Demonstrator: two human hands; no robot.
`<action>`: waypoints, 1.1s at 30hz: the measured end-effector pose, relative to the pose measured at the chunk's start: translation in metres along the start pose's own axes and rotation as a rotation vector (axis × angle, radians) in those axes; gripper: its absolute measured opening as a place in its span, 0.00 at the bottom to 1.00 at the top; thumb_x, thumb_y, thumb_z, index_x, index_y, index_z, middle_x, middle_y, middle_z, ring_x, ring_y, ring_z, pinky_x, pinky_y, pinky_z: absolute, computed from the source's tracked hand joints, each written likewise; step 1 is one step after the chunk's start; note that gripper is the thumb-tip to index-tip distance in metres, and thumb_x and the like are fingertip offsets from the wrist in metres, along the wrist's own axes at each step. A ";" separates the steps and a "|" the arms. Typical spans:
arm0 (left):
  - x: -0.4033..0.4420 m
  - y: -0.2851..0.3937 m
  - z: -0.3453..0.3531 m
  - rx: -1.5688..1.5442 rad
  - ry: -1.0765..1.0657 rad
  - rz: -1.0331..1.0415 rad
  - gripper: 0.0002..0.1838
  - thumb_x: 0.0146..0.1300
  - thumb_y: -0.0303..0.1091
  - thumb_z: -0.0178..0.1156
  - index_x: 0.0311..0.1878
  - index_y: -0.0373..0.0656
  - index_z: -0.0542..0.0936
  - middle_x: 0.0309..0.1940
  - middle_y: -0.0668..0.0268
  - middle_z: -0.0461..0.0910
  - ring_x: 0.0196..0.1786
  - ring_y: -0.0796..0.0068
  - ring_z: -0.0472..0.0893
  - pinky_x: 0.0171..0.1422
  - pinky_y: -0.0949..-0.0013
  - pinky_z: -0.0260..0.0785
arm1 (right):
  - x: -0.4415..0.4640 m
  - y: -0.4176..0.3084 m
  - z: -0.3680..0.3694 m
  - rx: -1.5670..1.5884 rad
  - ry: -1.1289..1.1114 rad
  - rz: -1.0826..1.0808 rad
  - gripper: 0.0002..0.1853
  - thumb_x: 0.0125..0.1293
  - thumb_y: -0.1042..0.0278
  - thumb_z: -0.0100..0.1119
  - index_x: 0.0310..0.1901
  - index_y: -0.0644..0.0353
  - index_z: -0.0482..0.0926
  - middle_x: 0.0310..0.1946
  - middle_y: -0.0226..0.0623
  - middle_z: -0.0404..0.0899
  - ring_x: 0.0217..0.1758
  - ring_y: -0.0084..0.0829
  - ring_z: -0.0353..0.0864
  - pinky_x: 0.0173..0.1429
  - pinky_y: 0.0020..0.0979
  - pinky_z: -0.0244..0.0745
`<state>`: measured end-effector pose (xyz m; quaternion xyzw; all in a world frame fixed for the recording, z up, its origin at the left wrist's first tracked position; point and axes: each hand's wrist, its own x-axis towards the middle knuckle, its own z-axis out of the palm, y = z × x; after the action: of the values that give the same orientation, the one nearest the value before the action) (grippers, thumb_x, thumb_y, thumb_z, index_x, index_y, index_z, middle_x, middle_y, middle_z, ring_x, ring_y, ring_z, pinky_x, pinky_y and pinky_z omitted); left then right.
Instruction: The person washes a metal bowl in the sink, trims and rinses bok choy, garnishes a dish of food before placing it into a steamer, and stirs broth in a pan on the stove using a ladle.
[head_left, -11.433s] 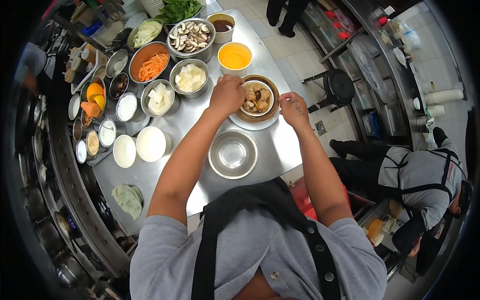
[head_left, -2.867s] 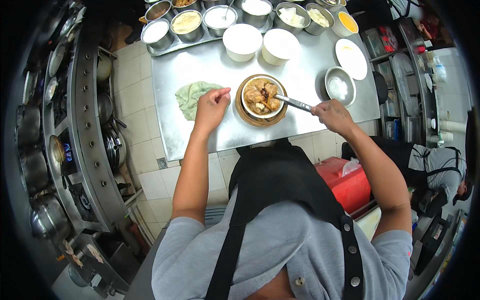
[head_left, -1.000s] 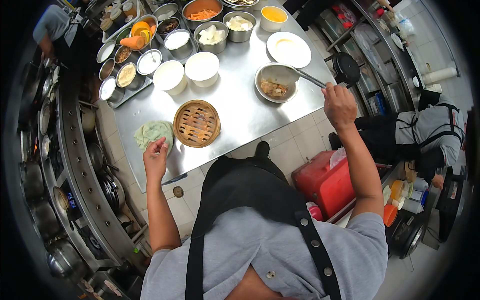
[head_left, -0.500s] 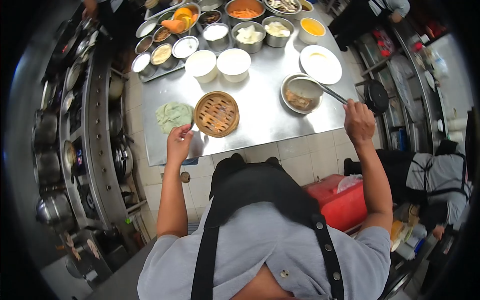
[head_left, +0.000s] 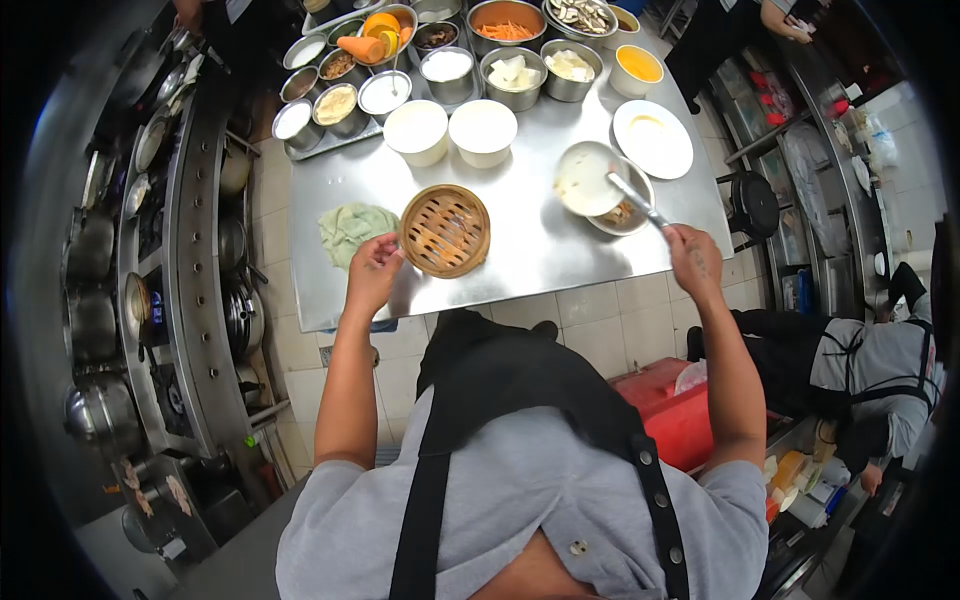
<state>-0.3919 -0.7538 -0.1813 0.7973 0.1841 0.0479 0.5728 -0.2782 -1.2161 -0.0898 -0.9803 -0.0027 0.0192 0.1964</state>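
My right hand (head_left: 695, 262) is closed around the handle of a metal ladle (head_left: 588, 180). The ladle's broad round head is tilted over a metal bowl (head_left: 640, 222), covering much of it; some brownish food shows inside the bowl. My left hand (head_left: 375, 272) has its fingers pinched together at the left rim of a round bamboo steamer (head_left: 445, 232). The slotted base of the steamer shows, with orange-brown bits on it. Just left of the steamer lies a crumpled light green cloth (head_left: 352, 228).
Two white tubs (head_left: 417, 130) stand behind the steamer. Farther back are several metal bowls of ingredients, including shredded carrot (head_left: 506, 31). A white plate (head_left: 653, 138) lies behind the metal bowl. Stove counters run along the left; other people stand nearby.
The ladle has risen out of the metal bowl and turned, swinging left above it. My right hand has come lower and inward. My left hand has moved up to the steamer's rim.
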 end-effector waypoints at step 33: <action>0.100 0.023 -0.003 0.183 -0.602 0.080 0.20 0.56 0.26 0.58 0.53 0.28 0.77 0.26 0.62 0.78 0.20 0.77 0.78 0.22 0.74 0.72 | -0.105 -0.212 0.203 0.901 0.212 0.505 0.25 0.50 0.52 0.69 0.45 0.62 0.81 0.30 0.42 0.84 0.34 0.31 0.83 0.43 0.32 0.77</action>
<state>-0.2944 -0.7222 -0.1722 0.8305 -0.0215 -0.1843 0.5251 -0.3909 -0.9440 -0.1913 -0.7654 0.2620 -0.0339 0.5869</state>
